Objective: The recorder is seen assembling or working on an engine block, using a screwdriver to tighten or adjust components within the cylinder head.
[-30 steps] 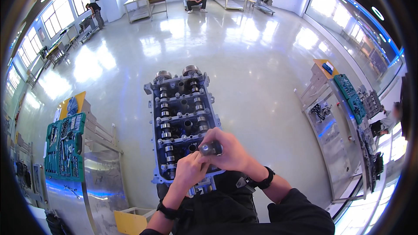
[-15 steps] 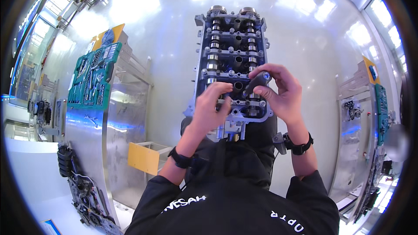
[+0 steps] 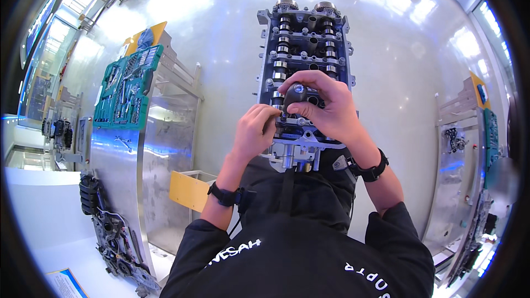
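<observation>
A cylinder head (image 3: 321, 139) with two camshafts (image 3: 280, 66) stands lengthwise in front of me. My right hand (image 3: 326, 102) is closed around the dark, rounded handle of a screwdriver (image 3: 297, 94), which points down at the near part of the left camshaft row. Beside the tool's lower end, my left hand (image 3: 256, 129) has its fingertips pinched together. Whatever they grip there is too small and too hidden to make out. My right hand covers part of the near right camshaft row.
To the left, a metal workbench (image 3: 118, 171) carries a green tool case (image 3: 128, 88) and a small loose tool (image 3: 123, 142). Engine parts (image 3: 113, 232) lie lower left. Another bench (image 3: 450, 187) with a second green case (image 3: 490, 138) stands right. A yellow board (image 3: 189, 190) juts out near my left forearm.
My right hand has carried the screwdriver leftward, from the right camshaft side to the left one. My left hand's fingers have closed and now meet near the tool's lower end. The view has shifted slightly.
</observation>
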Tool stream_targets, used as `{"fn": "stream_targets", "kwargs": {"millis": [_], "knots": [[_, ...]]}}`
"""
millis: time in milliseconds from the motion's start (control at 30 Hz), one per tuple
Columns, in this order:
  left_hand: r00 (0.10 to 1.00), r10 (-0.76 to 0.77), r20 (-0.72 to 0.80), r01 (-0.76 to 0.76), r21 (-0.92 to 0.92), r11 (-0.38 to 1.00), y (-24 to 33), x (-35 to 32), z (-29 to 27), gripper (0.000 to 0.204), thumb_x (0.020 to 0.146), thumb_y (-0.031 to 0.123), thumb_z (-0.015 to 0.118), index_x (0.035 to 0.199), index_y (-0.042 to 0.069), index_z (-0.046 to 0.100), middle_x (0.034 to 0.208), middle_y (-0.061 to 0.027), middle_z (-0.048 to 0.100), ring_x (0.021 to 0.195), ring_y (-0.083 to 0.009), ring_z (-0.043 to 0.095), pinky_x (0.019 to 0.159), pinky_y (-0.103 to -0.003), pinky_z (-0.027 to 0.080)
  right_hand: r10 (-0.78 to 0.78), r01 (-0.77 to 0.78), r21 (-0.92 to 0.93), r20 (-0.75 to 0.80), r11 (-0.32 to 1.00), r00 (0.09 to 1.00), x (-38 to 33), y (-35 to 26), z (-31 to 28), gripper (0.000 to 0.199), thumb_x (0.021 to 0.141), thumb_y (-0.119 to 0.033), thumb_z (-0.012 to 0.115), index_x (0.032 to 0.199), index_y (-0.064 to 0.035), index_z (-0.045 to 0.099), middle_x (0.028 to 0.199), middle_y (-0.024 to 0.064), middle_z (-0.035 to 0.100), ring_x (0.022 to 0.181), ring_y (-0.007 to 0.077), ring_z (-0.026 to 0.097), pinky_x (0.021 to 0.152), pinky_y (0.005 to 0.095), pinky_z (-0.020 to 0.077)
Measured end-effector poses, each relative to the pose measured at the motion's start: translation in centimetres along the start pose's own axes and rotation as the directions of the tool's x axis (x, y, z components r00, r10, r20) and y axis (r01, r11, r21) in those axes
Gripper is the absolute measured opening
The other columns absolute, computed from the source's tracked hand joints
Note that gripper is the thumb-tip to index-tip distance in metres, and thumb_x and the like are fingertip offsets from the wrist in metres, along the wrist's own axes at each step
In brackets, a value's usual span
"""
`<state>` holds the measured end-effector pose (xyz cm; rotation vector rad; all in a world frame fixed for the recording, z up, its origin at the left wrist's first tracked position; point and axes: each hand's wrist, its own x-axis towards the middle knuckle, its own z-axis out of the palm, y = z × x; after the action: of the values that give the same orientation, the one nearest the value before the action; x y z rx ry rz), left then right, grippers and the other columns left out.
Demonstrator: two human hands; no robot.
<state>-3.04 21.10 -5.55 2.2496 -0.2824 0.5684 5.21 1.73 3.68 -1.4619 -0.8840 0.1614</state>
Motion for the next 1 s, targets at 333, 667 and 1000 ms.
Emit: {"fn": "stream_targets", "kwargs": {"millis": [333,667,1000], "knots": [[0.994,0.048,0.094,-0.043,-0.055,0.998,1.0,1.2,1.7,0.025,0.073,0.004,0.074,0.097,0.002,0.068,0.093,-0.0155,0.067,0.092,-0.0353,0.064,0.080,-0.043,0.052,0.030,0.014,-0.244,0.176,0.970,0.984,0.1,-1.4,-1.5,0.036,0.083,-0.003,0.069,0.119,-0.0046,0.065,0.105,0.0150,0.071,0.097,0.0285,0.071,0.083,0.0356,0.0553],[0.999,0.039,0.032,-0.042,0.119,0.992,0.5,-0.6,2.5,0.028,0.082,0.016,0.082,0.093,-0.007,0.071,0.084,-0.0167,0.073,0.076,-0.0239,0.068,0.074,-0.038,0.054,-0.269,0.283,-0.195,0.093,0.939,0.959,0.3,1.3,1.7,0.029,0.078,-0.016,0.076,0.101,-0.0009,0.067,0.083,0.0152,0.070,0.082,0.0337,0.069,0.071,0.0416,0.0533],[0.986,-0.157,0.049,0.148,0.149,0.978,1.7,0.5,3.0,0.037,0.084,0.021,0.084,0.099,-0.010,0.070,0.091,-0.0141,0.074,0.079,-0.0214,0.069,0.075,-0.035,0.057,-0.397,0.304,-0.639,-0.003,0.707,0.918,2.4,3.7,2.5,0.044,0.085,-0.032,0.074,0.118,-0.0085,0.058,0.090,0.0123,0.066,0.084,0.0345,0.067,0.068,0.0478,0.0520]]}}
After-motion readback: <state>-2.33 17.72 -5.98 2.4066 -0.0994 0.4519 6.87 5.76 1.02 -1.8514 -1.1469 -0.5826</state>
